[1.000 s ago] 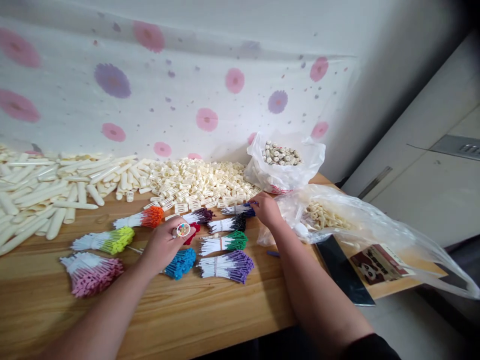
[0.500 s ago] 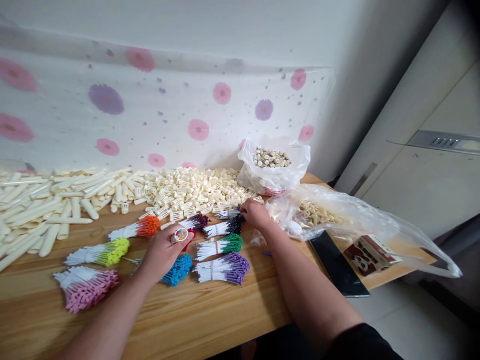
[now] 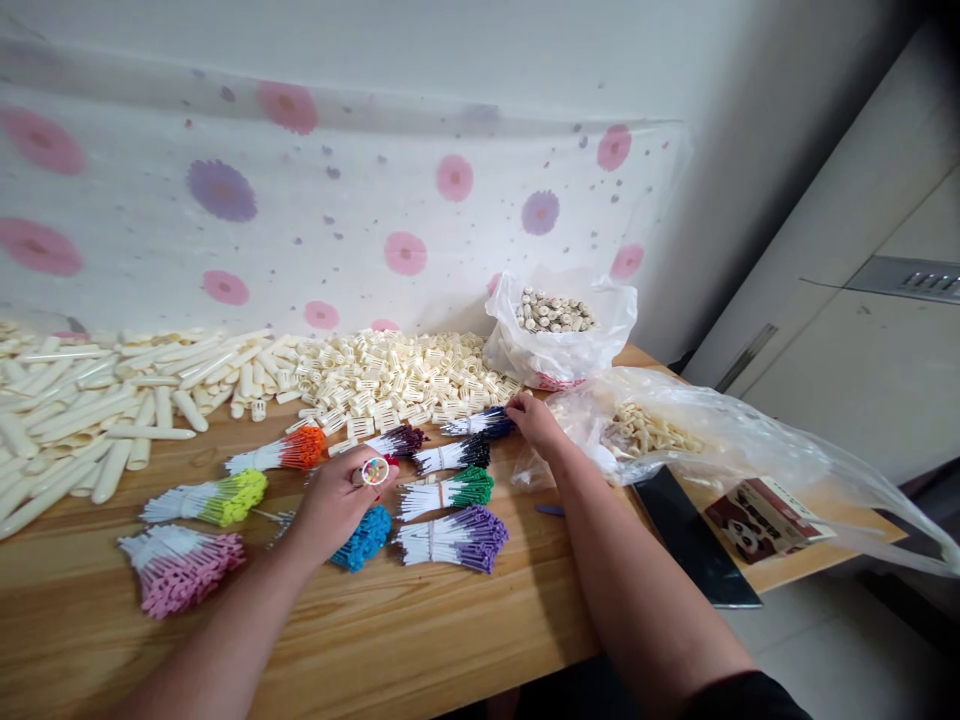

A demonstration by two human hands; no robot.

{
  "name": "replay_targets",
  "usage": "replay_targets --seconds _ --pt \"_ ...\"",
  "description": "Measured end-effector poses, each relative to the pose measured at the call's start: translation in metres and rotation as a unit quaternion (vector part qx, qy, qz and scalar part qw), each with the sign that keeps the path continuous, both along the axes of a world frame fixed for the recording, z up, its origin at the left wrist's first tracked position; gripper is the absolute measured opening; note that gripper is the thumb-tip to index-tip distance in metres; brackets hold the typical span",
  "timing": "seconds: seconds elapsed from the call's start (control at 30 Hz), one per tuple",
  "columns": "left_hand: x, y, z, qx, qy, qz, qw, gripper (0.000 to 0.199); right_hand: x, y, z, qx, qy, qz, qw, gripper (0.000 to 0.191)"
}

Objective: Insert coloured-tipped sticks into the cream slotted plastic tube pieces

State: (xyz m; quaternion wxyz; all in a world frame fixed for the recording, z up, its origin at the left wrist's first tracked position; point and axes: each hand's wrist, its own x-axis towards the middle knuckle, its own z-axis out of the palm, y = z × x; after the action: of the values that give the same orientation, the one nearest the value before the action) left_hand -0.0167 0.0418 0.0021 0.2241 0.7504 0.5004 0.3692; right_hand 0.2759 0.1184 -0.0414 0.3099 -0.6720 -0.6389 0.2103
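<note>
My left hand (image 3: 339,505) is closed around a white ring-shaped pen part (image 3: 375,471) whose round end shows several coloured tips inside. My right hand (image 3: 536,424) pinches at the coloured ends of the dark blue pen refills (image 3: 480,423); how many it grips is hidden. Close by lie bundles of black (image 3: 454,455), green (image 3: 448,493), purple (image 3: 454,538) and dark maroon refills (image 3: 397,440). Blue refills (image 3: 364,538) lie partly under my left hand, and red tips show beside its fingers. Farther left are orange (image 3: 277,450), yellow (image 3: 206,498) and pink bundles (image 3: 182,568).
Long cream pen barrels (image 3: 112,400) and short slotted cream parts (image 3: 397,375) are heaped along the back. At the right stand a white bag (image 3: 559,350) of small parts, a clear bag (image 3: 720,425) with cream pieces, a black flat object (image 3: 694,540) and a panda-printed box (image 3: 765,520).
My right hand has shifted slightly right, off the middle of the dark blue bundle towards its tip end. My left hand keeps its hold. The view has turned a little.
</note>
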Motion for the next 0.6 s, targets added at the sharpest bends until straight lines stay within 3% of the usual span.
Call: replay_targets --seconds 0.2,0.33,0.47,0.6 --pt "-0.001 0.002 0.0 -0.006 -0.011 -0.004 1.0 0.031 0.0 -0.001 0.001 0.024 0.08 -0.011 0.996 0.015" --pt "0.0 0.001 0.001 -0.011 -0.017 0.011 1.0 0.03 -0.004 -0.011 0.022 0.1 0.068 0.0 0.993 0.014" --pt "0.005 -0.003 0.002 0.007 -0.052 0.02 0.998 0.027 -0.037 -0.041 0.049 0.152 0.054 0.14 0.977 0.01" --pt "0.011 -0.007 0.001 -0.023 -0.055 -0.036 0.998 0.022 -0.075 -0.068 0.056 0.173 0.055 0.29 0.94 0.015"
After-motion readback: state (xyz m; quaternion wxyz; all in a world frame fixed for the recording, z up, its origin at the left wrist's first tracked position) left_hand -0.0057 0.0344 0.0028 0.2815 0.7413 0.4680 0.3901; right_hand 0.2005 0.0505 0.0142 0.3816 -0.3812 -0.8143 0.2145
